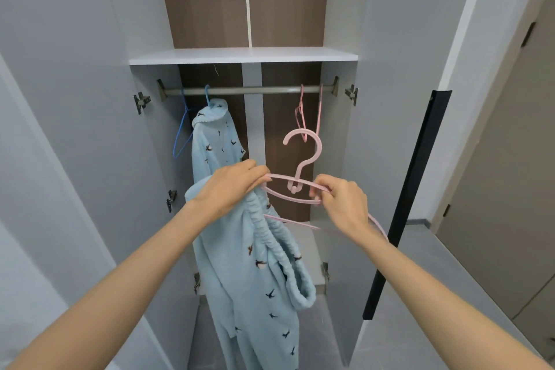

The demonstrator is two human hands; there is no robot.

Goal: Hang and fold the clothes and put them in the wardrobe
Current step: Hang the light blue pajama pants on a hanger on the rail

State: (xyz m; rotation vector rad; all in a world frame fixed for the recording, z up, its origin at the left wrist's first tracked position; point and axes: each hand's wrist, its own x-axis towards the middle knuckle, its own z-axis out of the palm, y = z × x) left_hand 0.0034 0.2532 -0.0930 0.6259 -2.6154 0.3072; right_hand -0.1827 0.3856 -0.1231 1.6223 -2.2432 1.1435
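As L hand [231, 186], R hand [342, 204] hold hanger [293, 187], blue top [214, 135] (hung) sits behind.

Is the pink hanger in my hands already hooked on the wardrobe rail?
No, the left hand and right hand hold the pink hanger with its hook clear of the rail.

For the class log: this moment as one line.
left hand: holds pink hanger, trousers | right hand: holds pink hanger | rail: blue top hung
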